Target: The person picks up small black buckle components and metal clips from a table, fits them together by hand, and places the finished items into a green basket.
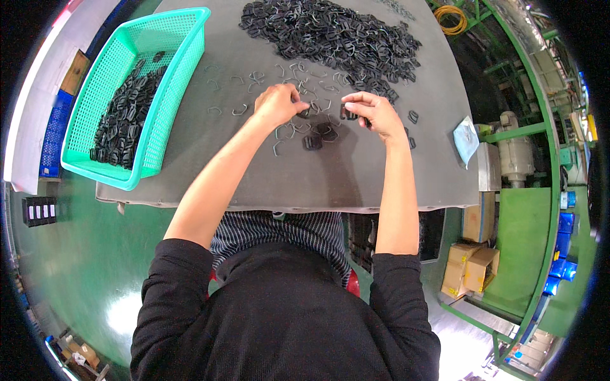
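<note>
My right hand (380, 117) pinches a small black plastic buckle (347, 112) between thumb and fingertips, just above the table. To its left, my left hand (276, 105) is closed, thumb against fingers. Something small and dark shows at those fingertips, too small to make out. Bent metal wire hooks (239, 110) lie scattered around and beyond my left hand. A few loose black buckles (312, 142) rest on the table just nearer than my hands. At the back spreads a large heap of black buckles (330, 38), some with wire showing among them.
A turquoise perforated basket (152, 130), partly filled with black buckles (127, 120), stands at the table's left. The grey table (254, 181) ends close to my body. A light blue packet (466, 141) lies by its right edge. Green metal framing (537, 95) and cardboard boxes (481, 270) are beyond, right.
</note>
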Demonstrator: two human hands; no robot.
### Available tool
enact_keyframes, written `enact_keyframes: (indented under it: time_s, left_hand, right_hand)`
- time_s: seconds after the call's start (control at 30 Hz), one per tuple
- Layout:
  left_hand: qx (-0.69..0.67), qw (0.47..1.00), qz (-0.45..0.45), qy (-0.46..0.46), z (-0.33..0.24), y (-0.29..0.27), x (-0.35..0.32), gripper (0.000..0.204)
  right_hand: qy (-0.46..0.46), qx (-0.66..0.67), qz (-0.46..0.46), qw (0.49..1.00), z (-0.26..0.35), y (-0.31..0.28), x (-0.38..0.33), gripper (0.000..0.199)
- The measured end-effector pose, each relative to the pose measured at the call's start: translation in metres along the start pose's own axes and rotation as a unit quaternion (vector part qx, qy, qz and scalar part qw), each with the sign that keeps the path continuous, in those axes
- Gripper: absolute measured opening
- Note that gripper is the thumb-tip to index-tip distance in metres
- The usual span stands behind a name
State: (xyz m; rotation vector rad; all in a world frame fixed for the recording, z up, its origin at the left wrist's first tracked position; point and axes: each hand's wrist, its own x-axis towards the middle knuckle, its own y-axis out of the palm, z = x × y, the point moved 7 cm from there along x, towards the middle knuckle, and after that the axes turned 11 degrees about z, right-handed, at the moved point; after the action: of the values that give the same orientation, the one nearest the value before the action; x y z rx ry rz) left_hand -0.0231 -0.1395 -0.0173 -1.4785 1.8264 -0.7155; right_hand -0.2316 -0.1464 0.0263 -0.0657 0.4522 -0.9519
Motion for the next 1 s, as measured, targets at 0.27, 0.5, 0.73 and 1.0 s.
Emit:
enact_keyframes:
  time_s: [0.27,0.5,0.73,1.0]
  left_hand:
    - [0.041,0.994,-0.089,0.050,-0.023,-0.023,-0.012,0.023]
    - [0.114,0.993,0.007,0.022,-0.030,0.000,-0.009,0.033]
    - [-0.446,0.866,0.207,0.085,-0.011,-0.017,-0.022,0.024]
    - [-0.596,0.777,0.200,0.041,0.001,0.011,-0.043,0.016]
  right_hand:
    - [0.033,-0.189,0.027,0.981,-0.025,0.008,0.007,0.028]
    - [0.080,-0.535,0.070,0.838,0.006,0.052,0.007,0.034]
    - [-0.010,-0.302,0.009,0.953,0.005,0.016,-0.009,0.025]
    - [0.075,-0.130,-0.024,0.988,-0.036,-0.012,-0.016,0.025]
